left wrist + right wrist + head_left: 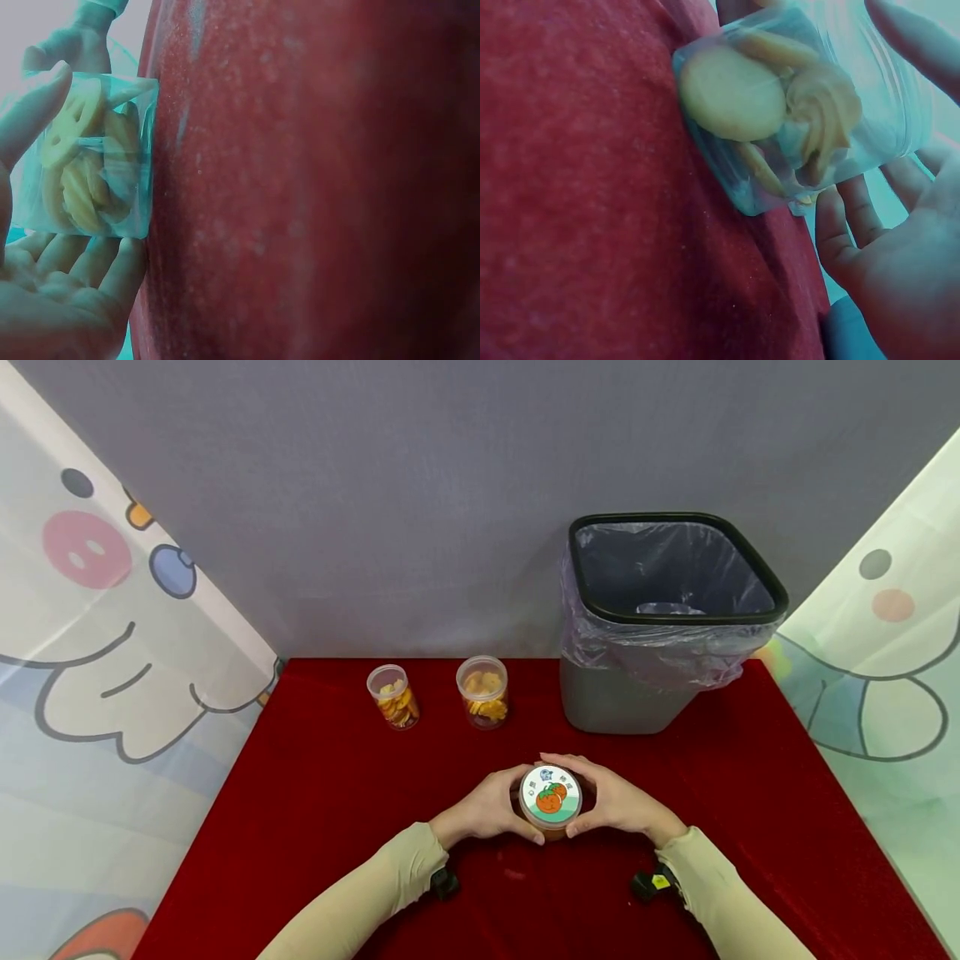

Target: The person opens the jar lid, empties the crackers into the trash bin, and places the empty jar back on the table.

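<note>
A clear plastic jar of cookies (551, 798) stands on the red cloth near the middle, its round white-and-green lid label printed with orange fruit. From the left side my left hand (491, 806) curves thumb and fingers around it, while my right hand (621, 797) does the same from the right. In the left wrist view several cookies show through the jar (94, 157), with the left hand (67, 292) against it. The right wrist view has the jar (780, 112) with a round cookie and a swirled one inside, beside the right hand (900, 255).
Two clear jars of yellow snacks, a narrower one (394, 697) and a wider one (483, 693), stand behind on the red cloth (315, 793). A grey bin (622, 702) with a black rim and clear bag stands at the back right. A grey wall (375, 527) rises behind.
</note>
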`<state>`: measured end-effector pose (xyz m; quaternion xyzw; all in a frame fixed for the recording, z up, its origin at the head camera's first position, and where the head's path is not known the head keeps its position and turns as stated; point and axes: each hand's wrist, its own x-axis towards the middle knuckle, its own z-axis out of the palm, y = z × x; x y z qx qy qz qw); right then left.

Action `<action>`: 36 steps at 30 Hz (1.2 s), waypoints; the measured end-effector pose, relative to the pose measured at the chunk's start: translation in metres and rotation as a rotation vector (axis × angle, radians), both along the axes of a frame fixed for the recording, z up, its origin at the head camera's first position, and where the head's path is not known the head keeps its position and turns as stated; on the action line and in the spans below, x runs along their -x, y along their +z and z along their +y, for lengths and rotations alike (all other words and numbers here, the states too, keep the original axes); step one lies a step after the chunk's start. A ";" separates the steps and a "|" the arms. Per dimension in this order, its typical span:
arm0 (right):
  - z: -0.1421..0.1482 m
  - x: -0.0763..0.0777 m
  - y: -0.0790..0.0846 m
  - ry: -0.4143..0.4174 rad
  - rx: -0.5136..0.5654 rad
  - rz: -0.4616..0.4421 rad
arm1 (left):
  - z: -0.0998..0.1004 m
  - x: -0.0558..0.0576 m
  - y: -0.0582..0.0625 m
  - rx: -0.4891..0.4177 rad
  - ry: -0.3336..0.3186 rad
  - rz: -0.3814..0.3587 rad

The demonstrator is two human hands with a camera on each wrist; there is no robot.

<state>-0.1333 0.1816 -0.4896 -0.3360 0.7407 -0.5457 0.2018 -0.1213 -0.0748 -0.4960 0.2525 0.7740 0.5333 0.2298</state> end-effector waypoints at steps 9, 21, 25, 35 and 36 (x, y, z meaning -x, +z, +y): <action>0.002 -0.018 0.002 -0.071 0.092 0.006 | 0.000 0.000 -0.003 -0.001 0.003 -0.010; -0.017 -0.049 0.005 -0.420 0.009 0.257 | 0.000 0.001 -0.002 0.001 0.017 0.004; -0.030 -0.059 0.003 -0.508 -0.027 0.227 | 0.000 0.001 -0.002 -0.015 0.008 -0.012; -0.052 -0.067 -0.001 -0.646 -0.066 0.203 | -0.001 0.002 -0.002 -0.013 -0.002 0.006; -0.052 -0.067 -0.002 -0.648 -0.067 0.208 | -0.001 0.001 -0.002 -0.015 -0.002 0.003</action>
